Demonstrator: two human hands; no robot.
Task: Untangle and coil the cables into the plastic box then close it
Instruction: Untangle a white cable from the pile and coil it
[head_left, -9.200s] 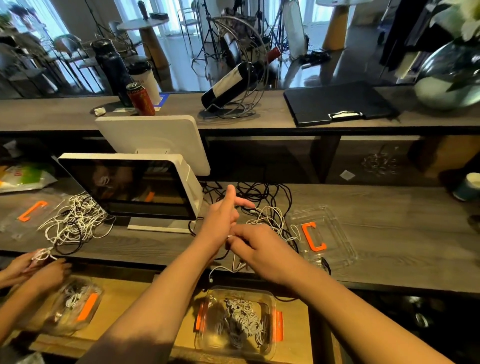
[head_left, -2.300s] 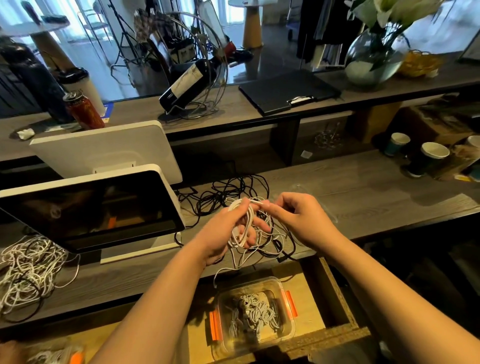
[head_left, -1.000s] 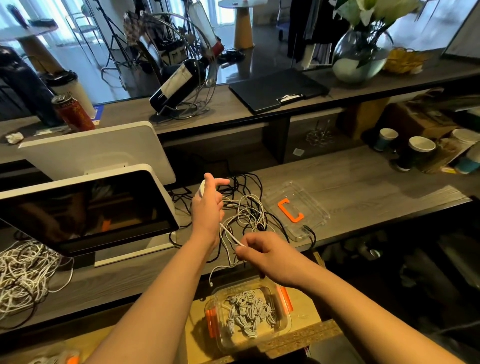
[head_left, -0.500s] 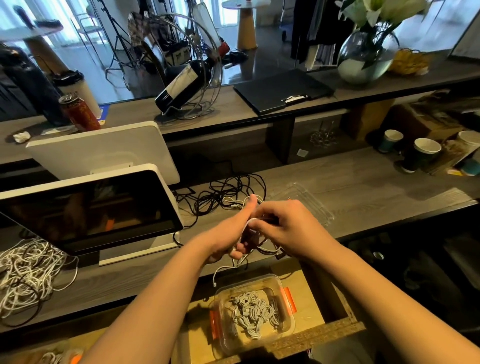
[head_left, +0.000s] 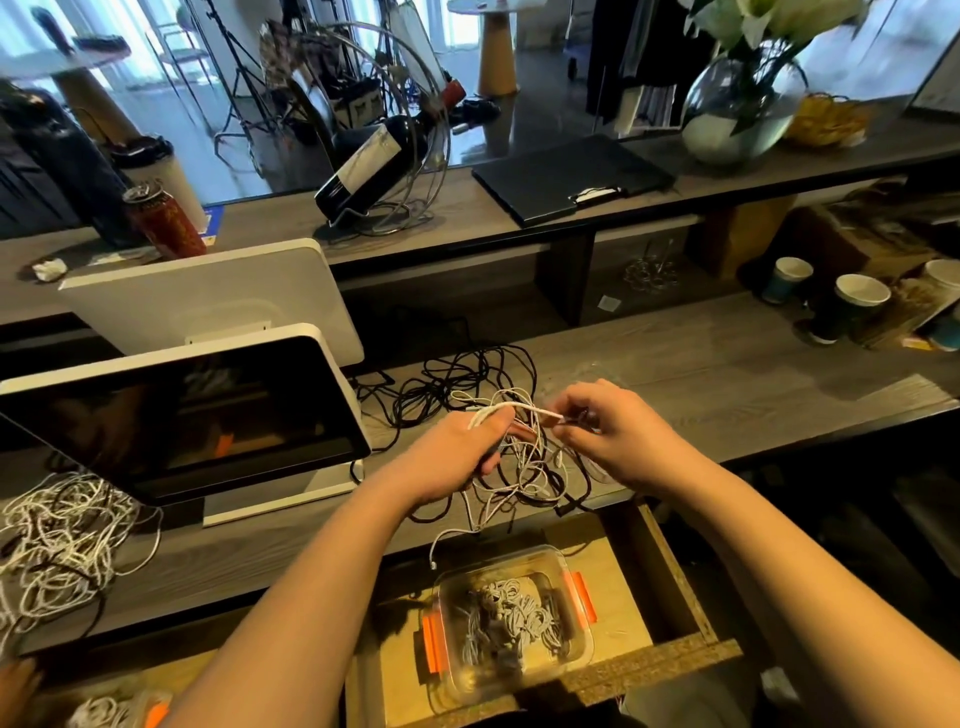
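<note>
Left hand (head_left: 457, 452) grips a looped white cable (head_left: 524, 408); right hand (head_left: 618, 436) pinches its end, above the cable tangle (head_left: 519, 467). Plastic box (head_left: 506, 623) open in drawer (head_left: 670, 577) below.

White cable (head_left: 524, 408) stretched above a tangled pile (head_left: 519, 467); open plastic box (head_left: 576, 652) below holds coiled cables (head_left: 506, 621).

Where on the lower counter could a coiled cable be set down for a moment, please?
The bare wood between the cable tangle and the paper cups looks free. Between the monitor base and the left hand there is a narrower strip. It is crowded under both hands and at the white pile far left.
</note>
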